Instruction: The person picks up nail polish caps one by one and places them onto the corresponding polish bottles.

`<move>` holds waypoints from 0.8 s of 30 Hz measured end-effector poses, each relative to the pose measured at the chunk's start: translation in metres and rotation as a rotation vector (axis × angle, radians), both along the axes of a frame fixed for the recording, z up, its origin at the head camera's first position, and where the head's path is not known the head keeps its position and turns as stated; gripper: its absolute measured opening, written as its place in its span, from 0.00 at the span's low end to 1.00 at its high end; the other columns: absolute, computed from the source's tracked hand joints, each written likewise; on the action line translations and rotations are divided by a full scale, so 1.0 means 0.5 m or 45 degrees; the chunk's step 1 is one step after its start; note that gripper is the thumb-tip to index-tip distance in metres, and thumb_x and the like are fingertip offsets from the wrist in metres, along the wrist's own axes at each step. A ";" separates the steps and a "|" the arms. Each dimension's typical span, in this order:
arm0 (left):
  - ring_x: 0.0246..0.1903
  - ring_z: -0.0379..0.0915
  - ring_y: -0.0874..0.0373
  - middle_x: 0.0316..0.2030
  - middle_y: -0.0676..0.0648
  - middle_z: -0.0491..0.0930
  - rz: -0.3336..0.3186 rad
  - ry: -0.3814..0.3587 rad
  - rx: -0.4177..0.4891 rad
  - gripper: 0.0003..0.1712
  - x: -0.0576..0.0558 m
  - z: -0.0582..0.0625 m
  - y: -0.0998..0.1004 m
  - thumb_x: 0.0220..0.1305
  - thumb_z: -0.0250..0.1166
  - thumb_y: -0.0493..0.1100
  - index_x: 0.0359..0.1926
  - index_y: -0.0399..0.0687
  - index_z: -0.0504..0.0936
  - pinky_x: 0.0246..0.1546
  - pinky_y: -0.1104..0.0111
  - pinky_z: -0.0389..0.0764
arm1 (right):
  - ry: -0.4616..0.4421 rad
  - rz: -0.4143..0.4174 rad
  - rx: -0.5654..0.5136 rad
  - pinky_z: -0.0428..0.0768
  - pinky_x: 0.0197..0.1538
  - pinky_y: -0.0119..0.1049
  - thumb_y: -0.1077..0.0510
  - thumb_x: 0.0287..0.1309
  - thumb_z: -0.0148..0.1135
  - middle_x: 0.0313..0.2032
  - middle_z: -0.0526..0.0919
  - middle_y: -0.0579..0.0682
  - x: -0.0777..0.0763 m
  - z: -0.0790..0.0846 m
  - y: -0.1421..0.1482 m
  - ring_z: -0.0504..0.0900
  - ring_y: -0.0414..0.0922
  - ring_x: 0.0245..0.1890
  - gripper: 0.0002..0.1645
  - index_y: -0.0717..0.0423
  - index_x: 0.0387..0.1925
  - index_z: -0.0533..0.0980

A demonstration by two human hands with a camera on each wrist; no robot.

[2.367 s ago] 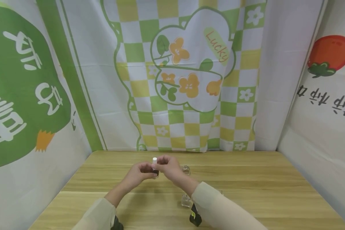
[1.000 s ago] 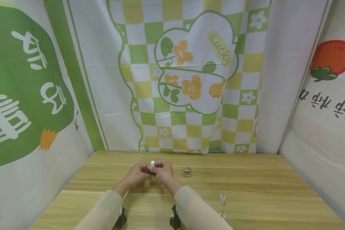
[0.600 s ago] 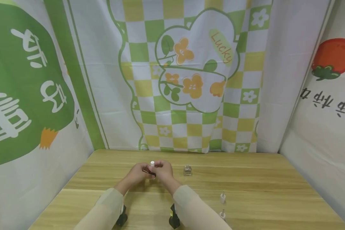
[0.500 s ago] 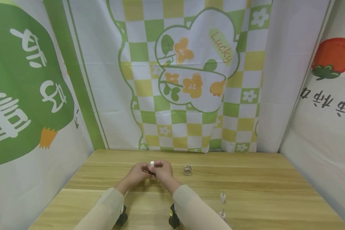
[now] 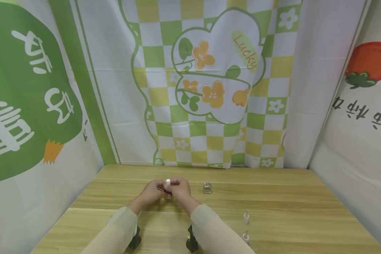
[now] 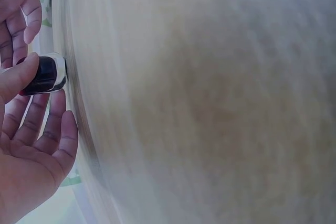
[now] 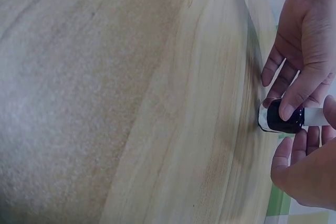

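Note:
A small nail polish bottle (image 7: pixel 281 116) with dark polish and a white cap (image 5: pixel 168 181) stands upright between the two hands, its base close over the tabletop. My left hand (image 5: pixel 150 192) holds the bottle's body, thumb pressed on the dark glass, as the right wrist view shows. From the other side, my right hand (image 5: pixel 180 188) pinches the white cap between thumb and fingers. In the left wrist view the left hand (image 6: pixel 37 166) has its other fingers loosely bent behind the glass. Seen from the head, fingers hide most of the bottle.
An uncapped clear glass bottle (image 5: pixel 207 188) stands right of the hands on the wooden table (image 5: pixel 273 197). Nearer the front right, a white cap (image 5: pixel 246 218) and another white cap (image 5: pixel 246 237) sit with their brushes pointing up. A patterned cloth (image 5: pixel 209 141) hangs behind the table.
Both hands have come down toward the table with the nail polish bottle and slightly left. The right forearm has swung left, uncovering two white caps. During the last half second hardly anything moves.

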State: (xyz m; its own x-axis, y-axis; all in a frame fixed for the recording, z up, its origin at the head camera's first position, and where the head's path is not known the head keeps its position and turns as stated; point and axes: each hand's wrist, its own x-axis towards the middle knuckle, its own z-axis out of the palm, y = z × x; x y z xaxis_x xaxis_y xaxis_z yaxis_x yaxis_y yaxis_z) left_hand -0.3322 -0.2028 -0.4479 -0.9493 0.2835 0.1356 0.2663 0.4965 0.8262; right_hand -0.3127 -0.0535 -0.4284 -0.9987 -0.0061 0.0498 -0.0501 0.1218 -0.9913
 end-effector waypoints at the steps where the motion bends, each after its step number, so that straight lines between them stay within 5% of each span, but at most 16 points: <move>1: 0.39 0.76 0.53 0.35 0.49 0.82 0.001 0.001 -0.002 0.10 0.000 0.000 0.000 0.51 0.74 0.36 0.35 0.40 0.82 0.44 0.54 0.76 | 0.001 -0.002 0.004 0.79 0.41 0.36 0.65 0.52 0.71 0.31 0.81 0.48 0.000 0.000 0.000 0.78 0.43 0.35 0.08 0.62 0.33 0.79; 24: 0.39 0.76 0.53 0.35 0.49 0.82 0.023 -0.019 -0.015 0.10 0.002 0.002 0.000 0.51 0.74 0.35 0.33 0.39 0.80 0.43 0.55 0.76 | 0.008 0.009 0.046 0.80 0.38 0.34 0.67 0.51 0.71 0.31 0.82 0.48 -0.006 -0.007 -0.008 0.79 0.42 0.34 0.08 0.63 0.34 0.80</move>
